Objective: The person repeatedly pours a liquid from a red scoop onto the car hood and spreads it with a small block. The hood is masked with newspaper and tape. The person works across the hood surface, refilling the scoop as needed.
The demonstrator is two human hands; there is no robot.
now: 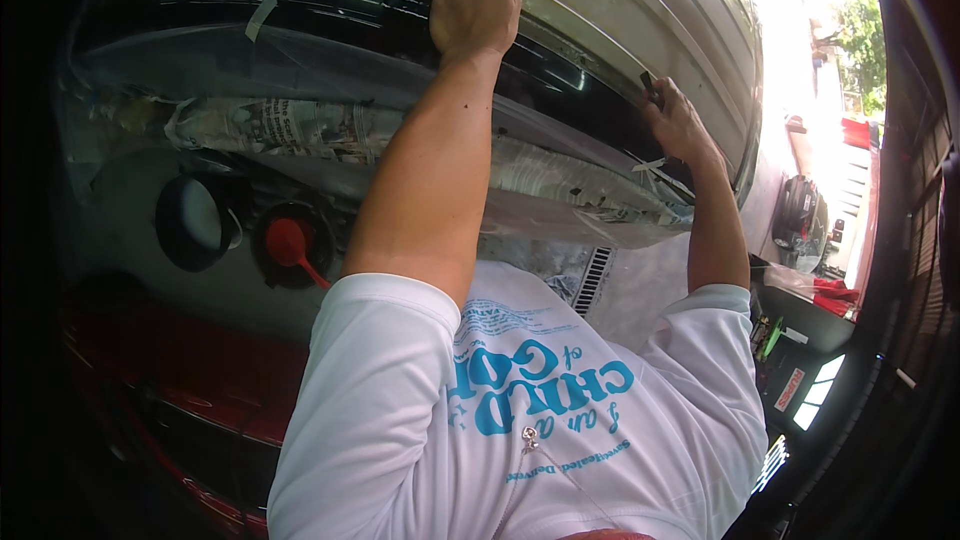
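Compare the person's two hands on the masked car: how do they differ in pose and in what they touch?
The left hand is curled into a loose fist, pressed high on the car's pale upper edge; the right hand sits lower and farther right. The left hand shows no tool, while the right hand pinches a small dark object against the window trim. Both reach up over the newspaper and clear plastic sheet masking.

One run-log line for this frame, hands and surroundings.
left hand: fist on car body panel | right hand: pinching small dark tool at window edge | newspaper masking below
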